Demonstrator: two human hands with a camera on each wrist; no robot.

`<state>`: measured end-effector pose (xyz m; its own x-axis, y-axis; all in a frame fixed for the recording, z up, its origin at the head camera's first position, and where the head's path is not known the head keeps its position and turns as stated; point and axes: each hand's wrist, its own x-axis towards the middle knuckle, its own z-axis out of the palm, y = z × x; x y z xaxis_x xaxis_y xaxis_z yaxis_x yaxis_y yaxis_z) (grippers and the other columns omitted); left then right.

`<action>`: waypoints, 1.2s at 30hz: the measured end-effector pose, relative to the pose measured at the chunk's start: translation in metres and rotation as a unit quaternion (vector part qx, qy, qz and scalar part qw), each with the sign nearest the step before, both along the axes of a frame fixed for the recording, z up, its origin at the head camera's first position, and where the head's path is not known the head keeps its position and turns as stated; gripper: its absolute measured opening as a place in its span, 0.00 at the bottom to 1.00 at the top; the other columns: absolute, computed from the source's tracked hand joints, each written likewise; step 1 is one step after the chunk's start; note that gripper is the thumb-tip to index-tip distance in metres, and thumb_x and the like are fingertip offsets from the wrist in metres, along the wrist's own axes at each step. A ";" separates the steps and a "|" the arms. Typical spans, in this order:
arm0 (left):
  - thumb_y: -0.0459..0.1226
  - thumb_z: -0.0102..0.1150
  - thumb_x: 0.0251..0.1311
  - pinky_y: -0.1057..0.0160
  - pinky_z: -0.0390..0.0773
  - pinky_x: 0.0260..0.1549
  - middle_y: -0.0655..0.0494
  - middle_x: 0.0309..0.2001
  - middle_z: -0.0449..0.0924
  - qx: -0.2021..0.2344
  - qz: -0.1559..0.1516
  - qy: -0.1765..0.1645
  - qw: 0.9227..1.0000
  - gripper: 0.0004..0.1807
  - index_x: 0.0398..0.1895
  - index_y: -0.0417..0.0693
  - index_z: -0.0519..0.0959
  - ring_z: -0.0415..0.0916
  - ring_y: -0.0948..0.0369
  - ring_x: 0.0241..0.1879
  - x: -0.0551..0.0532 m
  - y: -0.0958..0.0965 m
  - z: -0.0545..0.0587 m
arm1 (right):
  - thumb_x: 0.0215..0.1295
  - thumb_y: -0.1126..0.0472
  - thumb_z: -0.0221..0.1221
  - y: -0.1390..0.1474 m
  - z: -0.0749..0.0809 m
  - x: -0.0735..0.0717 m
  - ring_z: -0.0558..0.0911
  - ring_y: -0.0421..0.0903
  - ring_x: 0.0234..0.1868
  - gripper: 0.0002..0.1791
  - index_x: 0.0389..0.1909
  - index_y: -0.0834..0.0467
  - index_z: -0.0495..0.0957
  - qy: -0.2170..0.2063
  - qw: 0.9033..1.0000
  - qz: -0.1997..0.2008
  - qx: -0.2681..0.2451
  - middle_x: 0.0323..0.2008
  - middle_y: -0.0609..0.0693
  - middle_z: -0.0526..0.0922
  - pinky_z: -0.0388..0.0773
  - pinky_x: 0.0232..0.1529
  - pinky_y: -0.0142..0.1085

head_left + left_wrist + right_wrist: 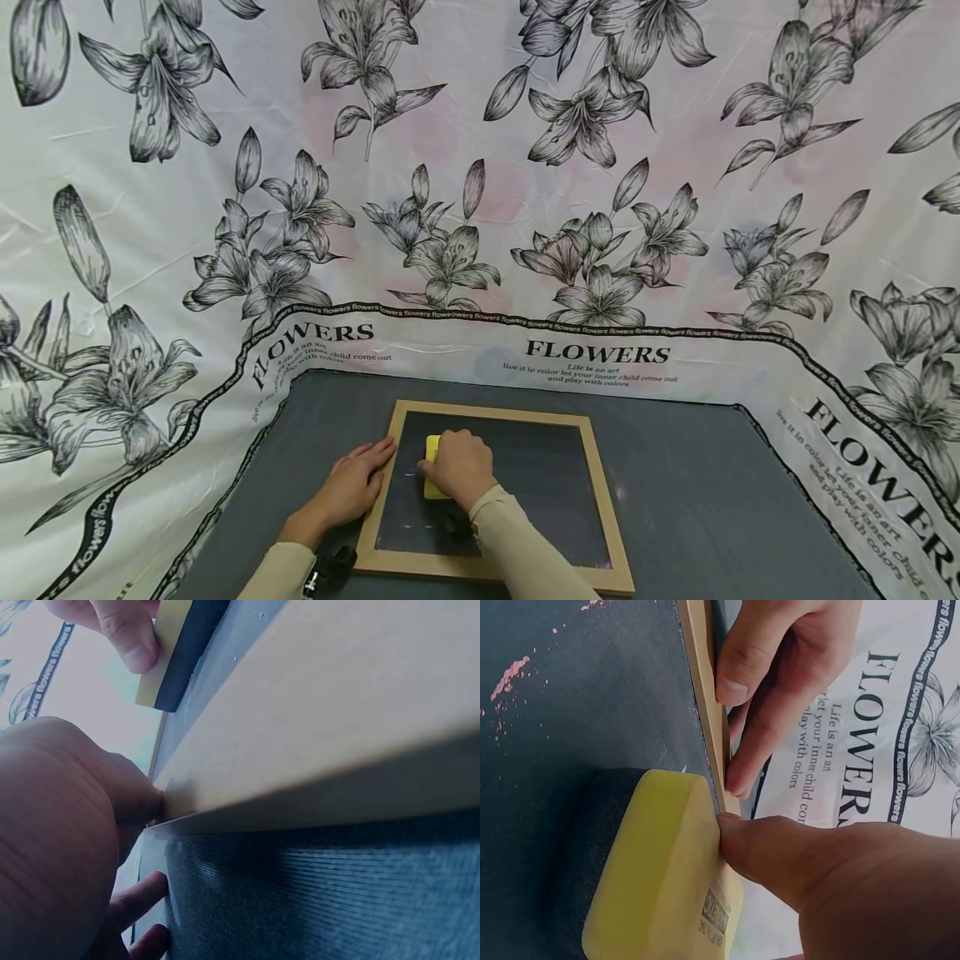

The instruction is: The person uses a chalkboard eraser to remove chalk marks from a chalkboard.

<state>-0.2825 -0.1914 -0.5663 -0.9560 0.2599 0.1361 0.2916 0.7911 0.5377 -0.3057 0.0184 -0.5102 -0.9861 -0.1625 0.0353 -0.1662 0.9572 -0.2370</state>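
Note:
A chalkboard (540, 475) in a wooden frame (493, 408) lies on the grey table. My right hand (461, 467) grips a yellow board eraser (432, 452) over the board's left half. In the right wrist view, the eraser (649, 855) has its black felt side turned to the board and my thumb along its yellow edge. My left hand (348, 483) rests on the frame's left side, its fingers stretched out toward the upper left. Pinkish chalk traces (510, 677) and small specks show on the dark surface.
Dark grey cloth (697, 500) covers the table around the board. White flower-printed fabric (465, 350) with "FLOWERS" lettering rises behind it and at both sides. A black strap device (341, 560) sits by my left wrist.

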 end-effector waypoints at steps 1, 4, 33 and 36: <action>0.29 0.60 0.75 0.20 0.61 0.71 0.46 0.82 0.70 0.001 -0.001 0.000 1.000 0.29 0.78 0.41 0.76 0.67 0.33 0.78 0.000 0.000 0.001 | 0.63 0.37 0.76 0.000 0.000 0.000 0.85 0.50 0.32 0.31 0.49 0.62 0.88 -0.002 1.000 -0.001 -0.002 0.32 0.53 0.85 0.91 0.39 0.48; 0.29 0.60 0.75 0.21 0.61 0.71 0.46 0.82 0.70 0.001 -0.002 0.001 1.000 0.29 0.78 0.41 0.76 0.67 0.33 0.78 0.000 0.001 0.002 | 0.63 0.38 0.77 0.002 0.002 0.000 0.85 0.50 0.32 0.31 0.49 0.62 0.88 -0.007 1.000 -0.005 -0.008 0.33 0.53 0.86 0.91 0.40 0.48; 0.29 0.58 0.76 0.20 0.58 0.73 0.46 0.83 0.69 0.012 -0.005 -0.007 1.000 0.29 0.79 0.40 0.74 0.65 0.33 0.79 0.003 0.000 0.001 | 0.61 0.38 0.78 0.035 -0.001 -0.003 0.81 0.51 0.28 0.31 0.44 0.62 0.86 -0.016 0.999 -0.037 -0.028 0.29 0.53 0.82 0.87 0.33 0.49; 0.28 0.58 0.76 0.20 0.58 0.73 0.46 0.83 0.69 0.013 -0.006 -0.004 1.000 0.29 0.79 0.40 0.74 0.65 0.33 0.79 0.003 0.000 0.001 | 0.60 0.38 0.79 0.041 -0.001 -0.003 0.81 0.50 0.28 0.30 0.43 0.62 0.86 -0.008 0.999 -0.040 -0.033 0.28 0.53 0.81 0.86 0.31 0.48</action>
<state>-0.2794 -0.1917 -0.5649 -0.9539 0.2679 0.1353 0.2966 0.7728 0.5611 -0.3091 0.0594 -0.5110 -0.9962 -0.0818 0.0282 -0.0865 0.9496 -0.3013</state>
